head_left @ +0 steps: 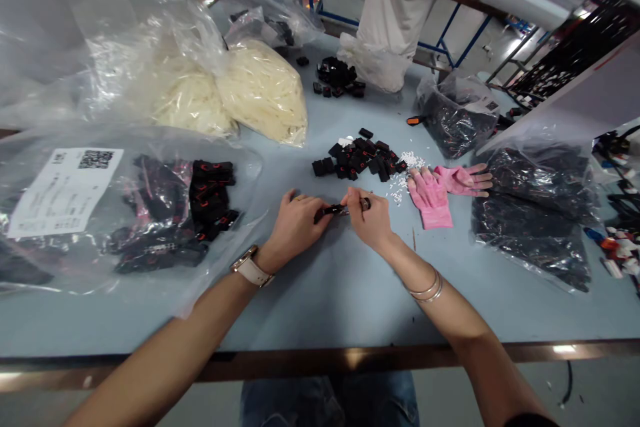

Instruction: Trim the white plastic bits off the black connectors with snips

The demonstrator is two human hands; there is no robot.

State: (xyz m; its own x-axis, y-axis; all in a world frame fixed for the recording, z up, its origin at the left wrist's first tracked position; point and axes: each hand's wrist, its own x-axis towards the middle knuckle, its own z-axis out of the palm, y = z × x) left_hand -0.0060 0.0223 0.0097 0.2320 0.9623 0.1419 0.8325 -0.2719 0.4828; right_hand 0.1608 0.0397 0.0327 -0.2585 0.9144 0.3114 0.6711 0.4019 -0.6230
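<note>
My left hand (300,225) is closed around a small black plastic connector housing (327,209), low over the table's middle. Close beside it, my right hand (370,219) pinches a slim tool with a dark rounded end (366,203); its tip meets the housing, and its exact kind is hidden by the fingers. Just beyond both hands lies a loose pile of black connector housings (357,157), some with orange-red parts. Small white pieces (397,190) are scattered at the pile's right side.
Pink gloves (433,207) lie right of the hands, before bags of black parts (535,207). At left sits an open labelled bag (65,193); behind it, bags of cream-coloured pieces (263,90). Another black pile (337,77) lies near a person in a white shirt (395,0).
</note>
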